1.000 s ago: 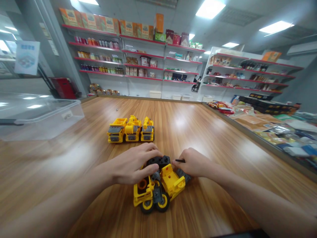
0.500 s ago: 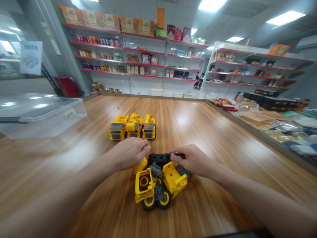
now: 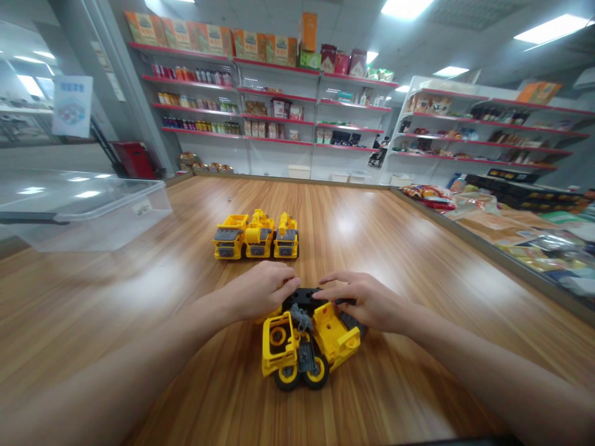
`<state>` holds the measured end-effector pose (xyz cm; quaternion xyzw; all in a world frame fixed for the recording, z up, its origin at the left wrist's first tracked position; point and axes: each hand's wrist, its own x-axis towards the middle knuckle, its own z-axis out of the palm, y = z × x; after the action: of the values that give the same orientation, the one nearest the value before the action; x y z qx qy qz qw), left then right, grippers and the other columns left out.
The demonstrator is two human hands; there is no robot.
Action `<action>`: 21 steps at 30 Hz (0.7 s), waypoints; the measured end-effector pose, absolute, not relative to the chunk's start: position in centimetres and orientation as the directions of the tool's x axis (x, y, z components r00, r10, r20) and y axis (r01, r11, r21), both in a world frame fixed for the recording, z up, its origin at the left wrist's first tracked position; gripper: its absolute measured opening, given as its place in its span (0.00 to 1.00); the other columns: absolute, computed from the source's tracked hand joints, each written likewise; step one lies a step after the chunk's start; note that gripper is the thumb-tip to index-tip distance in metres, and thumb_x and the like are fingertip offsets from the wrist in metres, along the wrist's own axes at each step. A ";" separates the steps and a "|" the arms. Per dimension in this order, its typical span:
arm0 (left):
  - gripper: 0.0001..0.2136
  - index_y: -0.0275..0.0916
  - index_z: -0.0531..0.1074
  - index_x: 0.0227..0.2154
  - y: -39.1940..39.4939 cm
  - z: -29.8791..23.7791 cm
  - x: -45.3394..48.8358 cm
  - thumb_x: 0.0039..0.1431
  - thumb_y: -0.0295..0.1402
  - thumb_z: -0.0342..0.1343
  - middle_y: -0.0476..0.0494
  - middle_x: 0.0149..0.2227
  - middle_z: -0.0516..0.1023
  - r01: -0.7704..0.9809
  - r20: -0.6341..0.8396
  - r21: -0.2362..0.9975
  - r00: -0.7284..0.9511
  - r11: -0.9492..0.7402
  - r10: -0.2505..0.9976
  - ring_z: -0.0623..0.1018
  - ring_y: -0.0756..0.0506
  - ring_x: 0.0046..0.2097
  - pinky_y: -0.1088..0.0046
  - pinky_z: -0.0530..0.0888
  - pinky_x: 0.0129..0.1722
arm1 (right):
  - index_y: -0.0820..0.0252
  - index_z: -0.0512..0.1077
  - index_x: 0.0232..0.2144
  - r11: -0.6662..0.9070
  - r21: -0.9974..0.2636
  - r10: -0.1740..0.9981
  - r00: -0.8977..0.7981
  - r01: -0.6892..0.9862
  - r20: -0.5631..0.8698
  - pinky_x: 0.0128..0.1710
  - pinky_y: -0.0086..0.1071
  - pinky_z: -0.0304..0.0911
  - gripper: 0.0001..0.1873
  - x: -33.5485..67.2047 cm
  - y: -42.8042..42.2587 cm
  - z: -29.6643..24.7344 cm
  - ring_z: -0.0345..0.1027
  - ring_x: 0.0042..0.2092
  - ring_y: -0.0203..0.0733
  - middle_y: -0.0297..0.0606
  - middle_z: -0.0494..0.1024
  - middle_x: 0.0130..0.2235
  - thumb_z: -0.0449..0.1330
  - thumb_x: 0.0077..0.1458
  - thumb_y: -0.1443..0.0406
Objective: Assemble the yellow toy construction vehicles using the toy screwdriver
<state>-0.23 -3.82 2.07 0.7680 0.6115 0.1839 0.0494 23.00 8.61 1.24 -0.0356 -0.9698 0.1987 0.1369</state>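
Observation:
A partly taken-apart yellow toy truck (image 3: 304,347) with grey parts and two black-and-yellow wheels lies on the wooden table (image 3: 186,297) close in front of me. Behind it sits a black toy part (image 3: 304,297). My left hand (image 3: 260,290) rests curled at that part's left end, fingertips pinched on a small yellow piece. My right hand (image 3: 362,300) lies over the part's right end, fingers stretched toward the left hand, covering a small black piece. Three assembled yellow toy trucks (image 3: 256,235) stand in a row farther back.
A clear plastic bin (image 3: 83,207) sits at the table's left. Packaged goods (image 3: 502,223) cover a lower counter to the right. Store shelves (image 3: 279,105) with red edges line the back wall.
My left hand left the top of the black part, then returned to its left end. My right hand's fingers stretched out over the right end. The view drifted slightly, shifting everything right.

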 end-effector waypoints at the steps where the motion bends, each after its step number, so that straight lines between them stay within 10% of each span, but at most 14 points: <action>1: 0.18 0.37 0.71 0.25 -3.8 2.1 -0.2 0.68 0.37 0.44 0.44 0.28 0.76 0.921 0.222 0.300 0.186 -0.248 0.957 0.74 0.47 0.32 0.73 0.67 0.33 | 0.50 0.74 0.53 0.918 -0.397 0.112 -0.963 0.006 0.245 0.54 0.35 0.65 0.28 23.0 8.6 1.3 0.69 0.54 0.42 0.39 0.73 0.55 0.57 0.53 0.77; 16: 0.21 0.37 0.74 0.31 -4.1 2.9 -0.6 0.70 0.43 0.40 0.42 0.32 0.78 0.927 0.150 0.304 0.181 -0.220 0.972 0.77 0.44 0.36 0.70 0.70 0.38 | 0.56 0.72 0.46 0.912 -0.370 0.270 -0.937 0.175 0.222 0.40 0.33 0.65 0.15 23.0 8.4 1.9 0.73 0.41 0.42 0.38 0.79 0.43 0.64 0.55 0.65; 21: 0.22 0.42 0.71 0.50 -5.3 5.0 -1.9 0.64 0.51 0.46 0.42 0.45 0.78 0.894 0.052 0.364 0.260 -0.261 0.964 0.77 0.40 0.46 0.65 0.71 0.46 | 0.61 0.75 0.39 0.914 -0.398 0.262 -0.867 0.082 0.425 0.38 0.30 0.63 0.06 23.2 8.0 2.6 0.71 0.38 0.37 0.39 0.79 0.37 0.59 0.60 0.66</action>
<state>-1.94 -5.27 5.00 0.7827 0.5937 0.1329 0.1315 23.17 7.96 2.64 -0.0907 -0.9478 0.1868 0.2419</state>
